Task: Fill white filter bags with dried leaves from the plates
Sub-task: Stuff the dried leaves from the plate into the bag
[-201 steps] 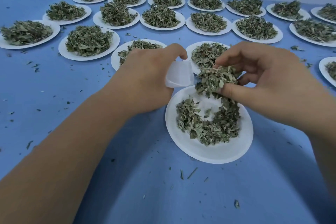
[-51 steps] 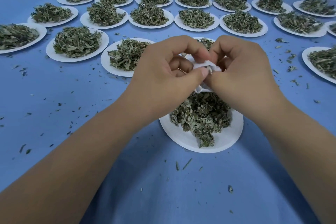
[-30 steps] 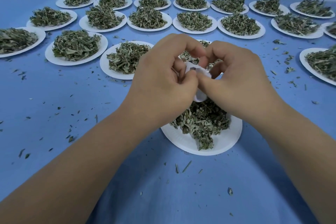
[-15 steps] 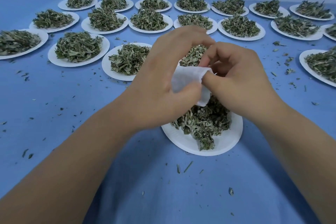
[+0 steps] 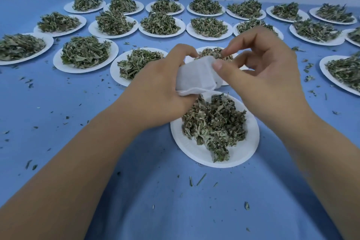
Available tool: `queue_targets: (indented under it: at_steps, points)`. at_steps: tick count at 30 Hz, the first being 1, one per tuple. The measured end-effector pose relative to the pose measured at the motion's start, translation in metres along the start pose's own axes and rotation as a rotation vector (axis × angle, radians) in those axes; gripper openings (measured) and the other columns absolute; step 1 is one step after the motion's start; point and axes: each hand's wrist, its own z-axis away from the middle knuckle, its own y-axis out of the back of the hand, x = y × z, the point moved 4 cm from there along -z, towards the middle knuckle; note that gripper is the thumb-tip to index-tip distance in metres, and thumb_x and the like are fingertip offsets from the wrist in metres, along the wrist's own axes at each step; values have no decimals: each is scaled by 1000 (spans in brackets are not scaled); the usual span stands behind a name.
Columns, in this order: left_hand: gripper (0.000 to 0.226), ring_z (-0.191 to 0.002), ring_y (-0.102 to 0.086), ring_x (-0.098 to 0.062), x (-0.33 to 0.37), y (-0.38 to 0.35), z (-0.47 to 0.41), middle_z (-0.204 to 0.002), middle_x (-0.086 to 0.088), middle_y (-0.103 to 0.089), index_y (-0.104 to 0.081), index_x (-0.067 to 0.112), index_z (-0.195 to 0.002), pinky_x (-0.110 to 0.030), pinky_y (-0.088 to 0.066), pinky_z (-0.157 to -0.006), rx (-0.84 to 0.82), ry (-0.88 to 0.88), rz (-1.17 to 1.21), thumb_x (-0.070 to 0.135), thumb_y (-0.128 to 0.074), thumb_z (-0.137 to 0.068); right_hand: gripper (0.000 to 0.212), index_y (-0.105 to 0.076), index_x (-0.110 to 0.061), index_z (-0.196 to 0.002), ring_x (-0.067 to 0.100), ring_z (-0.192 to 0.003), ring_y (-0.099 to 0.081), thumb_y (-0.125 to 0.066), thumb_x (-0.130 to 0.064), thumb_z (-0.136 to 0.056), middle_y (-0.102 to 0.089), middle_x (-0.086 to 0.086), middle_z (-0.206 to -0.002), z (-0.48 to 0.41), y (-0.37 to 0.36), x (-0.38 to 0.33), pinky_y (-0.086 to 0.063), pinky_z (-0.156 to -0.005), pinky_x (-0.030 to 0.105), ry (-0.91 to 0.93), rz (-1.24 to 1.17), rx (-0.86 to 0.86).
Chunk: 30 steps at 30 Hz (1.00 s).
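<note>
A white filter bag [image 5: 196,78] hangs over the near white plate [image 5: 196,152], which carries a pile of dried green leaves [image 5: 214,122]. My left hand [image 5: 157,91] grips the bag from the left, fingers curled round it. My right hand [image 5: 265,76] is at the bag's right edge; its thumb presses on the bag's top corner and the other fingers curl above, holding nothing that I can see. What the bag contains is hidden.
Several white plates heaped with dried leaves stand in rows across the blue cloth [image 5: 78,115], such as one at the left [image 5: 85,54] and one at the right edge [image 5: 342,72]. Leaf crumbs lie scattered on the cloth.
The bag was bunched between both hands' fingertips. It now lies spread flat in my left hand, and my right hand's fingers have lifted off, leaving only the thumb on it.
</note>
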Motion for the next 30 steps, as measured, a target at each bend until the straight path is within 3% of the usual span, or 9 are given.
queue_targets:
  at_steps: [3,7,9,15,19,21,23,26,30]
  points:
    - [45,-77,-60,-5,-5,2,-1,-87,12,-63,-51,35,-117,-20,-46,-57,37,45,47,35,-75,-79,5,-70,-21,-90,26,-51,-54,-70,-26,-89,-63,8,-67,4,0,-3,-40,-47,38,40,77,-112]
    - [32,-73,-60,-9,1,-2,1,-80,9,-65,-56,32,-104,-27,-45,-57,37,8,63,27,-74,-79,38,-70,-3,-91,6,-43,-55,-54,-37,-99,-60,3,-63,14,-17,-5,-36,-47,14,21,149,-438]
    - [24,-70,-58,-8,5,-5,2,-72,10,-61,-51,35,-90,-25,-43,-55,19,-9,54,29,-70,-77,46,-66,-3,-82,8,-48,-53,-52,-43,-99,-61,4,-70,15,-24,-9,-35,-50,15,65,225,-503]
    - [29,-57,-51,-10,6,2,1,-62,10,-52,-42,38,-79,-30,-39,-49,70,-67,27,23,-66,-75,44,-57,-9,-68,22,-54,-48,-50,-35,-103,-48,8,-58,10,-19,-16,-37,-52,33,163,230,-443]
    - [17,-58,-53,-9,9,1,2,-63,11,-55,-49,35,-83,-28,-40,-49,48,-79,-5,31,-64,-76,41,-68,-7,-81,15,-56,-48,-51,-38,-101,-52,1,-59,12,-27,-18,-34,-55,22,196,331,-492]
    - [17,-63,-57,-15,3,7,1,-69,7,-59,-56,28,-91,-32,-45,-53,77,-70,-55,30,-64,-76,33,-75,-6,-96,8,-57,-51,-56,-33,-98,-58,-7,-63,11,-21,-21,-34,-57,17,193,333,-375]
    - [22,-71,-58,-25,-10,18,-2,-77,3,-61,-57,25,-97,-38,-50,-59,121,-6,-103,25,-66,-77,27,-75,-20,-106,-2,-69,-57,-62,-38,-93,-63,-20,-76,10,-5,-22,-34,-65,7,187,339,-275]
    - [24,-79,-58,-28,-24,26,-4,-85,2,-63,-59,27,-101,-39,-51,-65,131,61,-126,21,-68,-80,68,-53,-42,-135,-11,-126,-41,-59,-78,-78,-49,-34,-128,18,2,-12,-27,-99,3,172,609,-588]
    - [25,-79,-57,-29,-21,17,-3,-82,0,-63,-59,23,-100,-46,-52,-68,93,62,-107,22,-59,-75,100,-26,-38,-155,8,-149,-18,-44,-94,-75,-27,-14,-157,40,-15,12,-23,-121,37,251,875,-863]
